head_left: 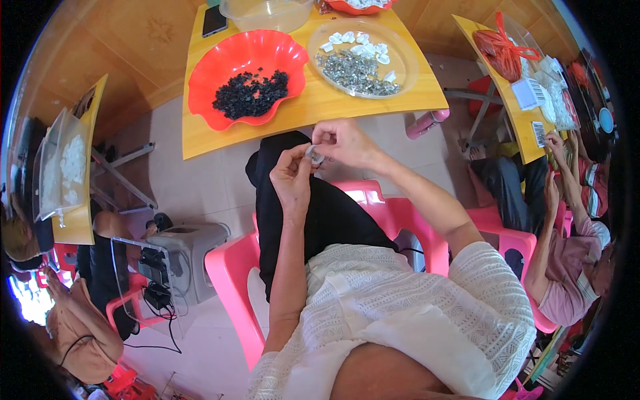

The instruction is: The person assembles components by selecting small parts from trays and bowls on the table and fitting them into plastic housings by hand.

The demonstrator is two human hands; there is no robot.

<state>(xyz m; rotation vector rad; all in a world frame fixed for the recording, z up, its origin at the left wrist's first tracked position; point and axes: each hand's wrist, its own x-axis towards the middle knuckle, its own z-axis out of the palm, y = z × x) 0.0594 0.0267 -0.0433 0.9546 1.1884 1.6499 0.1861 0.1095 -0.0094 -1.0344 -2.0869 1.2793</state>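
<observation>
Above my lap, my left hand (291, 179) pinches a small whitish, roundish plastic piece (315, 156) between thumb and fingers. My right hand (345, 142) meets it from the right with its fingers closed together at the piece; whatever sits in those fingertips is too small to make out. In front of both hands, a red wavy-rimmed bowl (201, 101) on the yellow table (347, 113) contains many small black parts (250, 93). Beside it, a clear round tray (407, 63) carries shiny metal-looking bits (357, 72) and several white plastic pieces (362, 50).
At the table's back are a phone (214, 22), a clear tub (267, 15) and another red bowl (360, 7). A pink bottle (427, 124) stands by the table's right corner. Co-workers sit left and right at side tables. A grey box (193, 257) is on the floor at left.
</observation>
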